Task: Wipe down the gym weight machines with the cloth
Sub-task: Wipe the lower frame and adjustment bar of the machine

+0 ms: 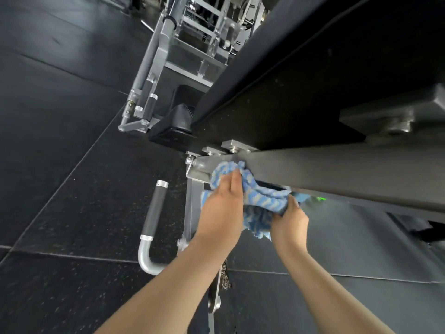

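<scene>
Dark rubber flooring [60, 153] with pale seams fills the gym underfoot, and silver machine frames [192, 32] crowd the far end of the view. Both bare arms reach forward and up to the weight machine [313, 104], a big black padded body sitting on a dark beam [349, 169]. Left hand [222, 210] lies flat, back to the camera, fingers straight and close together, pressing the cloth [255, 196] against the grey metal bracket [202, 167] at the beam's near end. Right hand [290, 222] sits just beside it, lower and to the right, fingers curled and pinching a bunched fold of the same cloth under the beam's lower edge.

No containers anywhere in view.

That cloth is a blue and white patterned towel, crumpled and thick, one part riding up onto the bracket, one frayed corner dangling between the two wrists. A black-gripped handle [154, 213] on a curved silver tube stands left of the hands, well clear of them. Something blue and green [313, 198] shows blurred just behind the right hand; what it is, hard to say.
</scene>
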A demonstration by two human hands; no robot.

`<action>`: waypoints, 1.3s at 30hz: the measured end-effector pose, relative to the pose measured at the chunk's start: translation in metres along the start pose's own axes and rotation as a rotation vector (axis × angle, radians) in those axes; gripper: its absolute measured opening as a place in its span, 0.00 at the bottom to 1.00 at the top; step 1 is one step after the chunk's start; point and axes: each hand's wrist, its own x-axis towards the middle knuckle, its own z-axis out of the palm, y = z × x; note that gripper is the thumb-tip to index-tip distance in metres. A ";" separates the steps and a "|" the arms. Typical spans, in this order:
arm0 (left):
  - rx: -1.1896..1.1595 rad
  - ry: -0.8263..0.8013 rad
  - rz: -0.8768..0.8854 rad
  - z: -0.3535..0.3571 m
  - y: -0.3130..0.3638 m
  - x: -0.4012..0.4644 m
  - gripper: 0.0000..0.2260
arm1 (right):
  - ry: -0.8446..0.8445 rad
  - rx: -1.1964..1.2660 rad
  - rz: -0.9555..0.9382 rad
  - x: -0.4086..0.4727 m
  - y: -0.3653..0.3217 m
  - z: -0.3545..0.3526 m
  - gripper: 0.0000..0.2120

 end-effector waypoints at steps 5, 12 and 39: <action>-0.025 -0.113 0.125 0.008 -0.031 -0.037 0.34 | 0.123 0.098 0.039 -0.033 0.027 0.010 0.23; -0.972 -0.074 -0.166 -0.002 -0.021 -0.023 0.31 | -0.062 0.806 0.276 -0.032 -0.014 0.017 0.02; -0.792 0.191 -0.262 0.035 -0.018 -0.036 0.23 | -0.031 -0.347 -0.832 -0.035 0.009 0.046 0.20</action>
